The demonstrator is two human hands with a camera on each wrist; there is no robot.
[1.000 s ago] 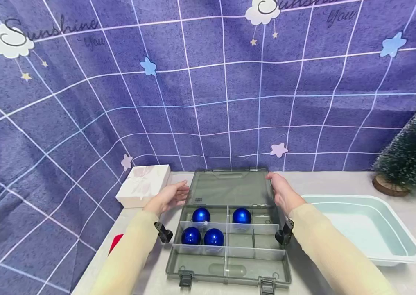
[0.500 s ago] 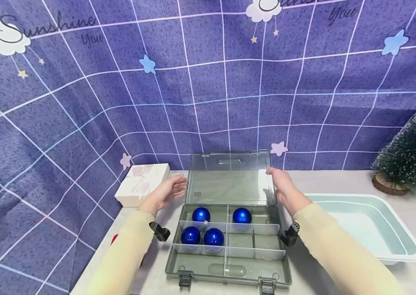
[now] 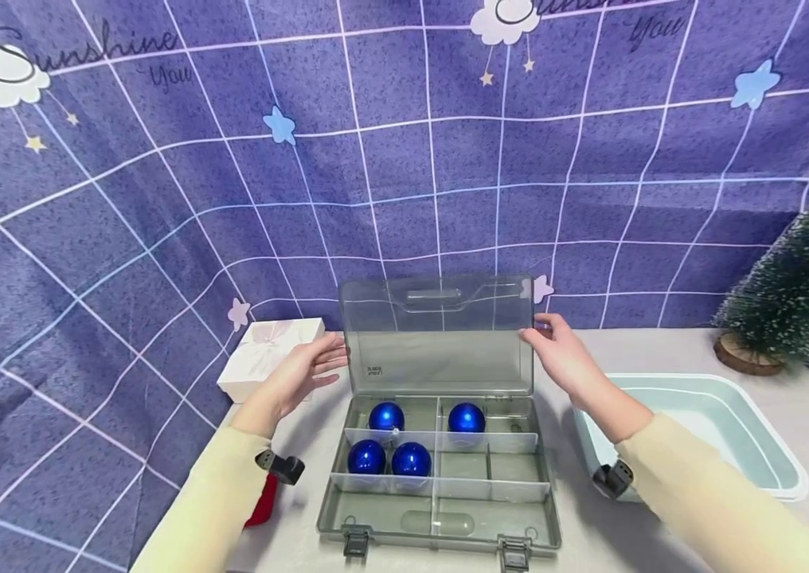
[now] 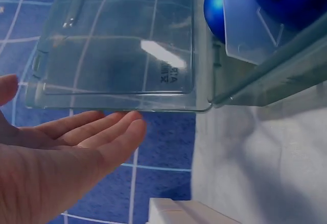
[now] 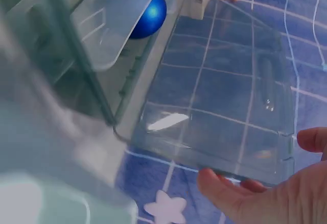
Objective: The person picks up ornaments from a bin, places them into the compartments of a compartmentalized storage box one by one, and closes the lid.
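Note:
A smoky clear compartment box [image 3: 440, 509] lies in front of me, its lid [image 3: 440, 350] raised at the back. Blue balls sit inside: two [image 3: 388, 458] in the left middle compartment, one [image 3: 386, 416] at the back left and one [image 3: 467, 418] at the back right. My right hand [image 3: 565, 358] holds the lid's right edge near its upper corner, fingertips on that edge in the right wrist view. Beside the lid's left edge, my left hand [image 3: 297, 378] has its fingers extended; their tips [image 4: 135, 119] lie along that edge in the left wrist view.
A pale green basin [image 3: 720, 398] stands to the right, with a small artificial tree [image 3: 806, 286] behind it. At the left lies a white box [image 3: 271, 350], and something red [image 3: 261, 501] shows beside my left sleeve. A purple gridded cloth [image 3: 390, 159] hangs behind.
The lid has swung up from lying back to nearly upright. Both hands have shifted outward slightly, still at its sides. The balls keep their places.

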